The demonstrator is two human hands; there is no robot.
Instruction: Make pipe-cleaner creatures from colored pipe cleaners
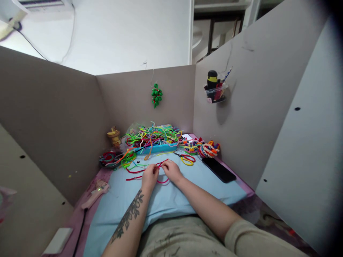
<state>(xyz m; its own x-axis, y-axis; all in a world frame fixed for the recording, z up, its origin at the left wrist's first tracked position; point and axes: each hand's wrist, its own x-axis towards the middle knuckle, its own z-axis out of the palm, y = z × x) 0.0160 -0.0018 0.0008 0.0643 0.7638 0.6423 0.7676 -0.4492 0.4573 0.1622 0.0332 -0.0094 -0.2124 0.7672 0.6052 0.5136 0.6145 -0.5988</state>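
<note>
My left hand and my right hand are close together over the light blue cloth. Both are pinched on a red pipe cleaner, whose free end runs out to the left. Below the fingers a pinkish-red loop hangs between my hands. Another dark red length lies left of my left hand. The exact spot where the fingertips grip is partly hidden. Scissors with red and yellow handles lie beyond my right hand.
A blue tray overflows with a tangle of colourful pipe cleaners. At right are braided colourful pieces and a black phone. A pink glue gun with a cord lies left. Grey panels enclose the table.
</note>
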